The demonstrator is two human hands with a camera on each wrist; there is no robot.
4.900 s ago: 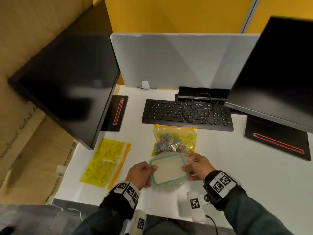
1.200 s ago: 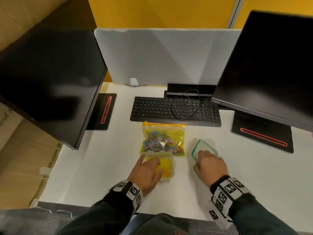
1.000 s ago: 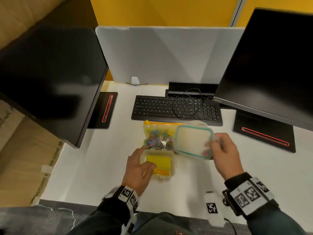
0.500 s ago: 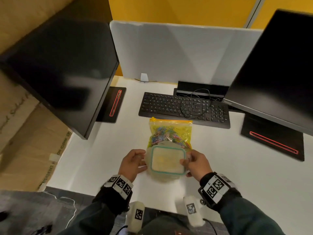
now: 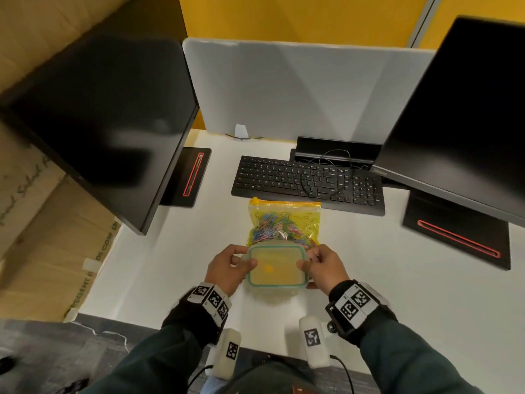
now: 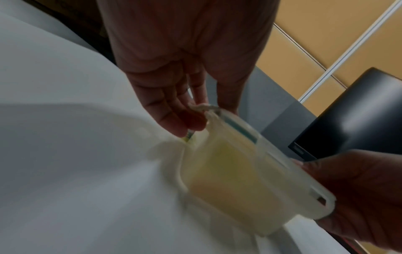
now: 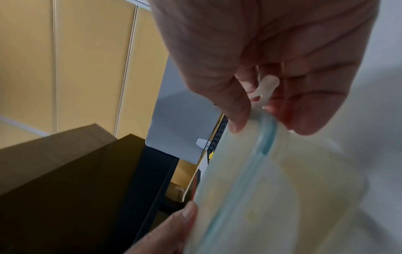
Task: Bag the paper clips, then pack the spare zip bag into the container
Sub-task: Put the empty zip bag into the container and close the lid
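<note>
A small translucent container [image 5: 277,290] sits on the white desk [image 5: 176,268] near the front edge, with its teal-rimmed lid [image 5: 275,270] on top. Yellow from the spare zip bag shows faintly through the lid. My left hand [image 5: 245,260] grips the container's left side, thumb on the lid. My right hand [image 5: 306,260] grips the right side and pinches a lid flap [image 7: 266,89] in the right wrist view. The left wrist view shows the container [image 6: 234,173] blurred between both hands. Just behind it lies the yellow zip bag of coloured paper clips [image 5: 284,223], zipped along its top.
A black keyboard [image 5: 306,180] with a loose cable lies behind the clip bag. Two dark monitors, left [image 5: 108,118] and right [image 5: 466,115], overhang the desk sides on black stands. A grey divider [image 5: 298,89] closes the back. Cardboard boxes [image 5: 42,251] stand left of the desk.
The right hand carried the lid from the right and set it on the container. The left hand left the container's inside and now grips its left side. The spare bag went from desk into container.
</note>
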